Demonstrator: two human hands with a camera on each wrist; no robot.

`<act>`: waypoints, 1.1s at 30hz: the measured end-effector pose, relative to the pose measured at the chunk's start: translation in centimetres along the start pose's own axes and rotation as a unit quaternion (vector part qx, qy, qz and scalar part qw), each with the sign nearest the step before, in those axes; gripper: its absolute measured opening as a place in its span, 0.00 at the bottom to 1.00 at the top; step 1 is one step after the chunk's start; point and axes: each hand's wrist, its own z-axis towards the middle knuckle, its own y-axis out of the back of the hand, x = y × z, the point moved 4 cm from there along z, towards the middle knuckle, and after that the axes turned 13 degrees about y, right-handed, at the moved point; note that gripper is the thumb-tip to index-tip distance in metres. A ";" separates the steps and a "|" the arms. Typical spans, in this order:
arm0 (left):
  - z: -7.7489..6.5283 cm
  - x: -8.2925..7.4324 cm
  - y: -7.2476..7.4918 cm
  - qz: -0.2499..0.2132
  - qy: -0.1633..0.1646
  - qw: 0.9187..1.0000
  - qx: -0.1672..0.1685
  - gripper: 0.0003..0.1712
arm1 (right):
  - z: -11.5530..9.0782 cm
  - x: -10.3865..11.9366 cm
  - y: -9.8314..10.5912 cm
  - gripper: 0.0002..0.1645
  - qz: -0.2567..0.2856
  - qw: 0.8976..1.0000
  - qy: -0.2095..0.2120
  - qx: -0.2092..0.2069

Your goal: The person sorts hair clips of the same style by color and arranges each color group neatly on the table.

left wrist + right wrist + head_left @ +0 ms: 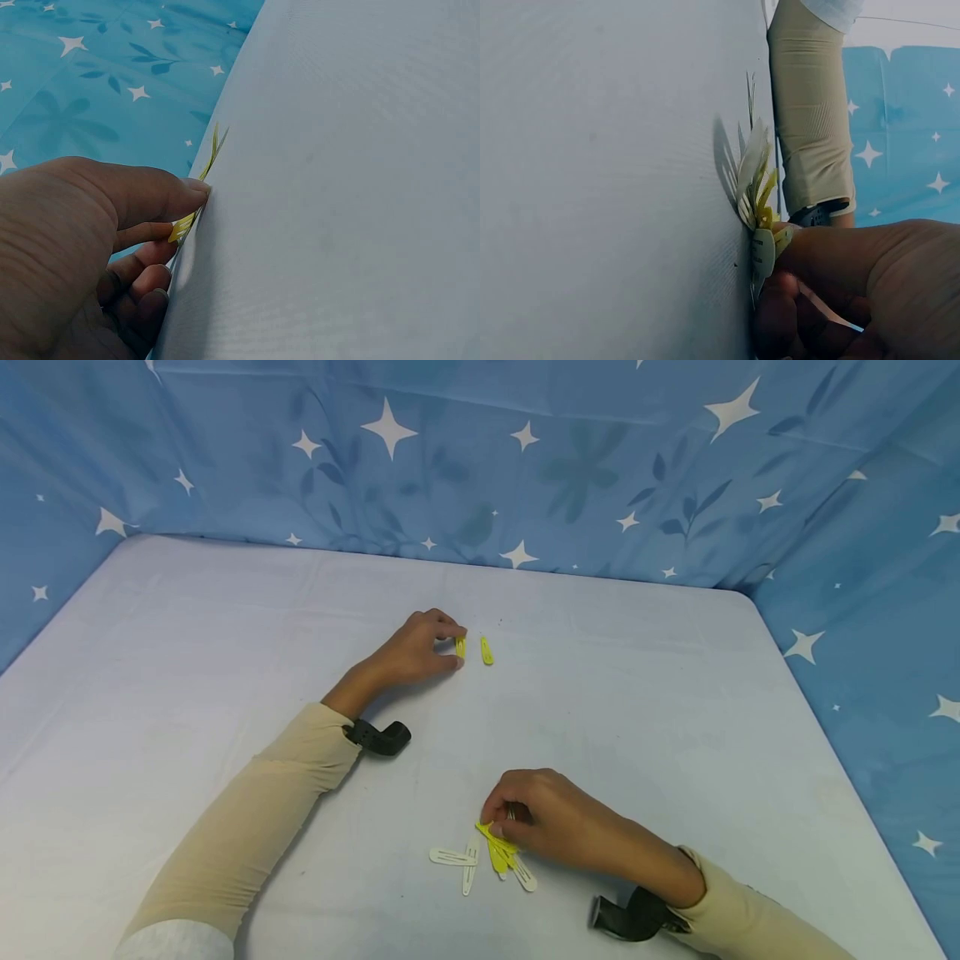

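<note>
My left hand point(416, 647) is over the far middle of the table, its thumb and forefinger pinching a yellow snap hair clip point(461, 647) by its ends. Just right of it lies a second yellow hair clip point(487, 651), apart from the fingers. Nearer the front, my right hand point(551, 818) has its thumb and fingertips at a small pile of yellow hair clips point(501, 853) and grips a clip there. The right wrist view shows a pale clip point(763, 253) against those fingertips. White hair clips point(450, 857) lie beside and under the pile. Curled fingers partly hide the right hand's hold.
A white cloth covers the table point(637, 710). Blue star-patterned fabric point(450, 460) hangs along its back and right side. A black wrist device point(378, 737) sits on the left wrist, another black wrist device point(630, 914) on the right.
</note>
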 end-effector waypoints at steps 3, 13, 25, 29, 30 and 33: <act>0.0 0.0 0.0 0.002 0.000 1.000 -0.001 0.27 | 0.0 0.0 -0.1 0.08 -0.006 1.000 0.000 0.001; -0.2 -0.1 0.1 -0.002 0.008 1.000 -0.001 0.27 | 0.1 0.1 -0.2 0.10 -0.013 1.000 0.003 0.010; -0.2 -0.1 0.0 -0.006 0.012 1.000 -0.003 0.27 | 0.1 -0.6 0.5 0.07 0.062 0.997 -0.028 -0.035; -0.2 -0.2 0.0 -0.007 0.011 1.000 -0.001 0.27 | 0.1 -0.7 0.8 0.08 0.085 0.994 -0.017 -0.058; -0.2 -0.2 0.0 -0.007 0.011 1.000 -0.001 0.27 | 0.1 -0.7 0.9 0.08 0.091 0.994 -0.015 -0.064; -0.2 -0.2 0.0 -0.008 0.010 1.000 -0.001 0.28 | 0.2 -0.9 1.2 0.10 0.111 0.991 -0.010 -0.077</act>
